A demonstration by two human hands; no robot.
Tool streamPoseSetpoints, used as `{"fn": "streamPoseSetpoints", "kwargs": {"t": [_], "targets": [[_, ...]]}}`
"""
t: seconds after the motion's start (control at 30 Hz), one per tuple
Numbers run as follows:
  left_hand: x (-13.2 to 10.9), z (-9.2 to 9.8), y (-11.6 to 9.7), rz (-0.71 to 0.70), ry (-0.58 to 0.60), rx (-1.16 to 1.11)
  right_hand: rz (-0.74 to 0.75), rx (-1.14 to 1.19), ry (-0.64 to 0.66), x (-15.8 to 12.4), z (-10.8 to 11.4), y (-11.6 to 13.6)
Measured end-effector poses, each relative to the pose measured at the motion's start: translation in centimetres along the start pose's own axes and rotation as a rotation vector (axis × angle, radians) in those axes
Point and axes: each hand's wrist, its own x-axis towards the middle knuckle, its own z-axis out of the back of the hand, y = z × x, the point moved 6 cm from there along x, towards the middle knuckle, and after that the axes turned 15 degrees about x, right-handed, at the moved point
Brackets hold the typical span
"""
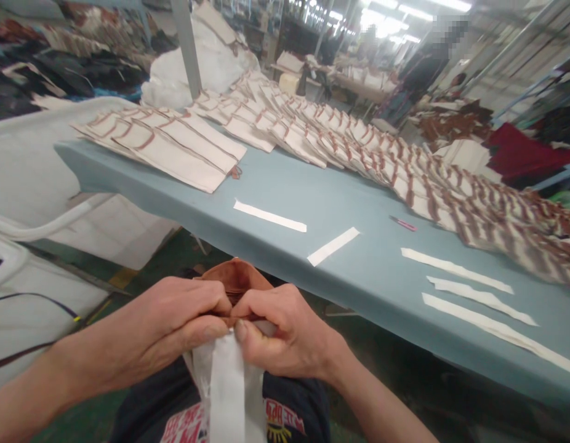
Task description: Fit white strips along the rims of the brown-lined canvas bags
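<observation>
- so the brown fabric (236, 272) was bunched up at the lower middle of the frame, in front of the person's dark clothing (297, 394) and short of the worktop's (292, 178) near edge
- left hand (188, 317) was pinched closed on it, thumb against curled fingers
- right hand (278, 332) did the same just beside it, no real gap in either grip that I could see
- a white strip (227, 387) ran from below the thumbs to the bottom of the frame, couldn't tell if it was attached
- biggest risk imo: it looked like a fingertip hold on folded layers, so one could've crept out of line if a thumb eased off
- uneven pulling could've puckered that edge too
- no worktop showed under the work, so losing both grips might've dropped it
- the pink-handled tool (406, 225) lay loose right of centre, and if its pale pointed end was sharp, a careless reach could've meant a nick
- a sweeping forearm might've knocked the loose strips (270, 216) off, they looked light
- containers: bulging white sack (174, 77), upper left, contents hidden, with a cream piece (215, 21) on top
- white bin-looking thing (29, 160) at the left edge, couldn't see inside
</observation>
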Motion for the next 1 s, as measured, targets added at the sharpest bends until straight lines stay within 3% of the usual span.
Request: {"fn": "streamPoseSetpoints", "kwargs": {"t": [0.2, 0.33, 0.5, 0.67, 0.8, 1.0], "targets": [[1.4, -0.6, -0.5, -0.004, 0.112, -0.155, 0.130, -0.250, 0.032, -0.5, 0.0, 1.1], [0.9, -1.0, -0.8, -0.028, 0.166, -0.205, 0.115, -0.229, 0.074, -1.0, -0.1, 1.1], [-0.3, -1.1, -0.7, -0.050, 0.048, -0.057, -0.009, 0.020, 0.134, -1.1, -0.3, -0.3], [-1.0, -2.2, -0.2, -0.093, -0.031, -0.058, -0.141, 0.158, 0.158, -1.2, -0.2, -1.2], [-1.4, -2.5, -0.4, -0.145, -0.052, -0.005, -0.089, 0.009, 0.192, -1.5, -0.2, -0.5], [-1.4, -1.4, -1.9, -0.100, -0.018, 0.053, -0.026, -0.237, 0.241, -1.9, -0.2, 0.3]]}}
